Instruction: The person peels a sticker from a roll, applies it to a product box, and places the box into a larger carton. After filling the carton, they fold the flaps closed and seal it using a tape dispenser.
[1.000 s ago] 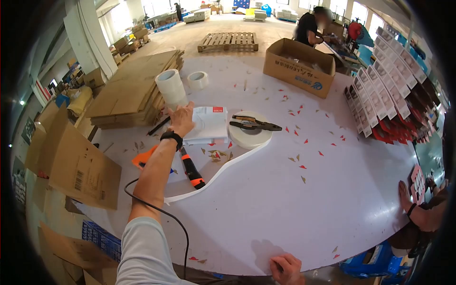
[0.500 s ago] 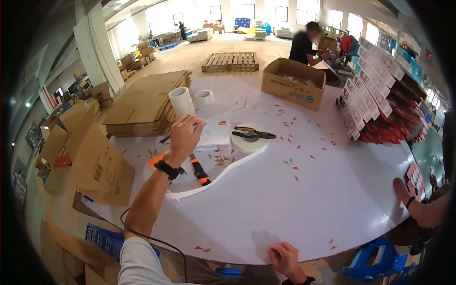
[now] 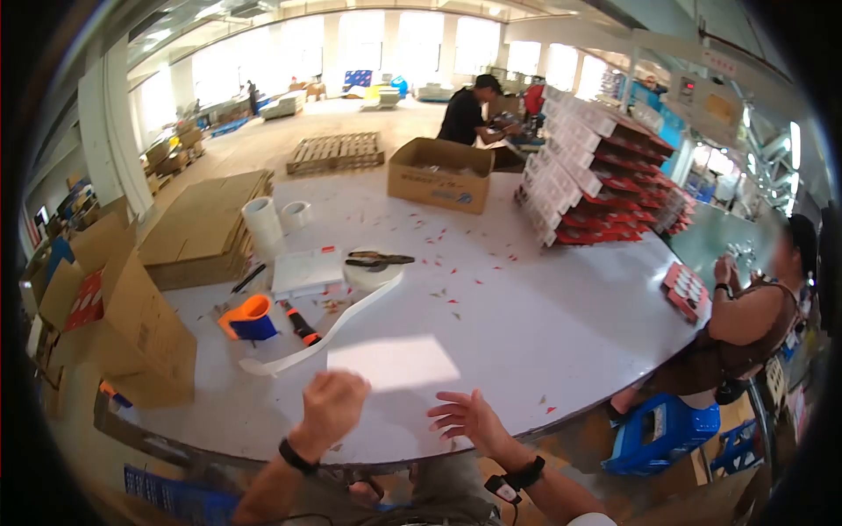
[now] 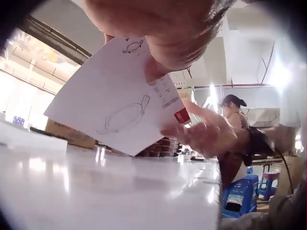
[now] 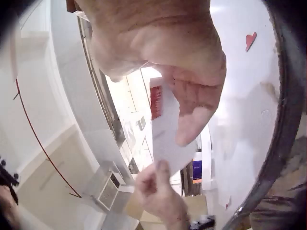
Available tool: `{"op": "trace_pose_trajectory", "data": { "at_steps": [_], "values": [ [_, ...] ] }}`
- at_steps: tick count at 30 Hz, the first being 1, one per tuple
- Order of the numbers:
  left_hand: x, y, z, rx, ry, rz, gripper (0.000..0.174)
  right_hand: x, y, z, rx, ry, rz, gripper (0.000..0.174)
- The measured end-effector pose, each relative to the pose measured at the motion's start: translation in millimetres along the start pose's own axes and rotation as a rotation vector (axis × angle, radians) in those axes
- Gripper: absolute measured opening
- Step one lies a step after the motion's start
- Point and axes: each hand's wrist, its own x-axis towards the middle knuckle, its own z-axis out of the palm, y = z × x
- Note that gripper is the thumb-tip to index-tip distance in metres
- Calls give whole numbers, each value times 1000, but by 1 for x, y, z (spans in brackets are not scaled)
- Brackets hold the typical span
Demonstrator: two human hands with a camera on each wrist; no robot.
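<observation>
Left fingers: left hand (image 3: 336,405) pinches the sheet (image 3: 399,364) at one edge; light grip should avoid creasing.
Right fingers: right hand (image 3: 478,423) open, fingers apart, near the red-marked corner (image 4: 182,115); contact can't tell.
Sheet: tilted, raised over the table (image 3: 544,342); best supported at both sides, so it doesn't flop.
White strip (image 3: 338,330): beyond sheet; best not snagged.
</observation>
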Motion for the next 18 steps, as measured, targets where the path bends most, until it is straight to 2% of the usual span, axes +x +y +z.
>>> {"op": "trace_pose_trajectory", "data": {
  "at_steps": [1, 3, 5, 10, 12, 13, 15, 18],
  "values": [
    [-16, 16, 3, -64, -41, 2, 14, 1, -16, 6, 96, -38, 138, 37],
    [-41, 42, 8, -69, -125, 23, 17, 1, -16, 4, 49, -60, 264, 36],
    [-57, 56, 9, -88, -151, -14, 16, 15, 8, -19, -239, -21, 235, 32],
    [-101, 67, 11, -100, -303, -33, 19, 20, 7, -37, -438, 3, 288, 26],
    [-110, 68, 11, -92, -364, -43, 22, 25, 10, -47, -631, 74, 224, 24],
    [-102, 73, 2, -128, -322, -95, 23, 27, 11, -50, -727, 106, 190, 22],
    [-84, 79, -16, -190, -233, -202, 26, 26, 7, -58, -787, 234, -48, 21],
    [-111, 45, -20, -136, -86, -373, 35, 34, 16, -98, -939, 408, -387, 18]
  ]
}}
